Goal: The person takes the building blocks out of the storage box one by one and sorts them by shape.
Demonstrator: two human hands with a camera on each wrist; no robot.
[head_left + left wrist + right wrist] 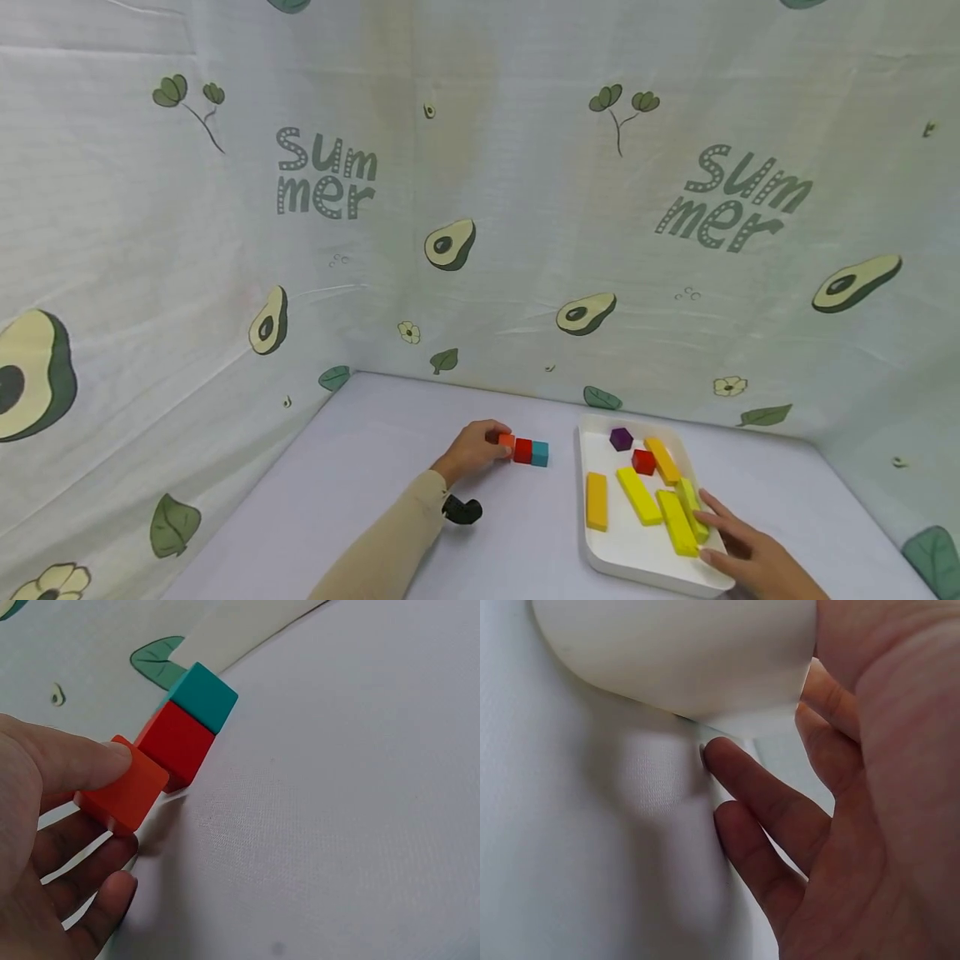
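Note:
In the head view, my left hand [474, 450] pinches an orange cube [507, 443] at the left end of a short row. A red cube [522, 451] sits beside it, and a teal cube [540, 454] ends the row. Up close in the left wrist view, the thumb lies on top of the orange cube [129, 789], which is at the red cube's [176, 744] near corner. My right hand [752, 550] is at the right rim of a white tray [630, 565], fingers extended, fingertips right by a leaning yellow-green block [691, 508].
Inside the tray lie yellow blocks [639, 496], orange-yellow blocks [596, 502], a red cube [643, 462] and a purple block [621, 439]. A black strap-like piece [462, 510] shows by the left wrist. Printed cloth walls [510, 250] enclose the white table [360, 433].

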